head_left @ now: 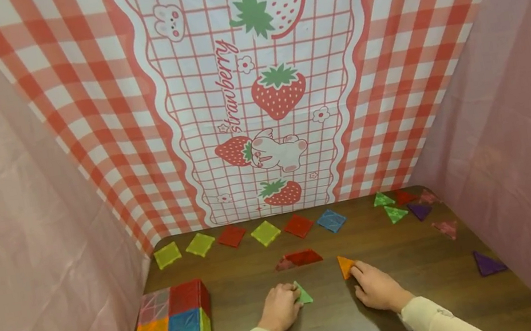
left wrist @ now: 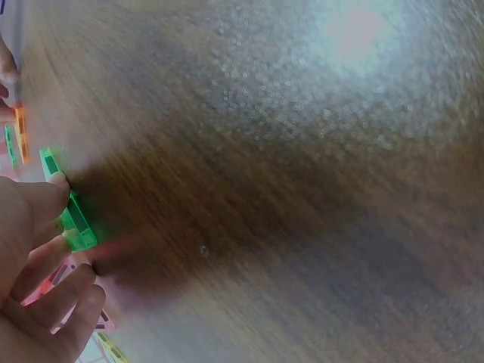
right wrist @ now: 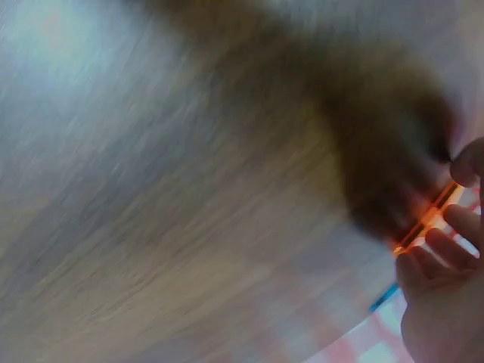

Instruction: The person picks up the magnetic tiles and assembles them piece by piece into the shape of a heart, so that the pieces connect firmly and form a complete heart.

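My left hand [head_left: 280, 308] pinches a green triangular magnetic tile [head_left: 304, 293] between thumb and fingers. Its edge shows as a green bar [left wrist: 79, 221] in the left wrist view. To the right, my right hand [head_left: 377, 285] grips an orange triangular magnetic tile [head_left: 345, 266] by one side; in the right wrist view the orange tile [right wrist: 431, 221] is partly hidden by fingers. Beyond and between both hands lies a flat red-and-pink tile shape [head_left: 302, 258], apart from both held tiles.
A row of square tiles, including a blue one [head_left: 331, 221], runs along the table's back. Several triangles, such as a purple one [head_left: 488, 263], lie at the right. A stacked block of coloured square tiles [head_left: 168, 325] stands at the left. A checked cloth [head_left: 377, 113] hangs behind.
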Demonstrator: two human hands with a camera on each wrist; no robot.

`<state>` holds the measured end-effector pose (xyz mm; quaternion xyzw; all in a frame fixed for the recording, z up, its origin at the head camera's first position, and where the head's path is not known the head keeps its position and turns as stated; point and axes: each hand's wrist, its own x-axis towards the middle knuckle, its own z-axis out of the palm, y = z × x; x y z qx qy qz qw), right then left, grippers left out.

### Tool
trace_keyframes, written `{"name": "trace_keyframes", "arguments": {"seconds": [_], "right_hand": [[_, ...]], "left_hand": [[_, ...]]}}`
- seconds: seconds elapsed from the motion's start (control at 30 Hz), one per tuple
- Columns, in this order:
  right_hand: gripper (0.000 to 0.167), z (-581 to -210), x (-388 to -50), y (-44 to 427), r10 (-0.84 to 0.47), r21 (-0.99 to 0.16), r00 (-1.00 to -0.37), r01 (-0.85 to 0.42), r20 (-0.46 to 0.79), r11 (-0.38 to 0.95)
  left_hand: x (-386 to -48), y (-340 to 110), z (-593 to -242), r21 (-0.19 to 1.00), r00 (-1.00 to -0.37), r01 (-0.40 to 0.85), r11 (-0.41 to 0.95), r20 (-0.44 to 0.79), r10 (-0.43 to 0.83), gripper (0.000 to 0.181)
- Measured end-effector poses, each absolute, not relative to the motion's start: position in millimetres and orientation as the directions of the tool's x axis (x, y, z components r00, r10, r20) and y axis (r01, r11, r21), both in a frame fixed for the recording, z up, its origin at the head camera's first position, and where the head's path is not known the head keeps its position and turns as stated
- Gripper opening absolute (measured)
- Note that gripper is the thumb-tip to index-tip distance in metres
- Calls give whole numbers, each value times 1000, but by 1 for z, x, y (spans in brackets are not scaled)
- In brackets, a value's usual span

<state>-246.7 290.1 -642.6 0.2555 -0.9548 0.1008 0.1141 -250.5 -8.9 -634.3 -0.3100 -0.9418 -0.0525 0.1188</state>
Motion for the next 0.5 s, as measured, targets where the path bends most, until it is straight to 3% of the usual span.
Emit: {"name": "trace_keyframes", "arguments": {"seconds": [0.23,0.5], "right_hand": [[39,-647,-243,254,-609,-83,-758,-640,233,764],[52,-648,-243,218,-688,-60,-667,-729,287,682]], "left_hand": [[-250,-8,-634,42,-786,590,806,255,563,29],[-251,-8,-633,50,-794,585,809,240,559,30]]}}
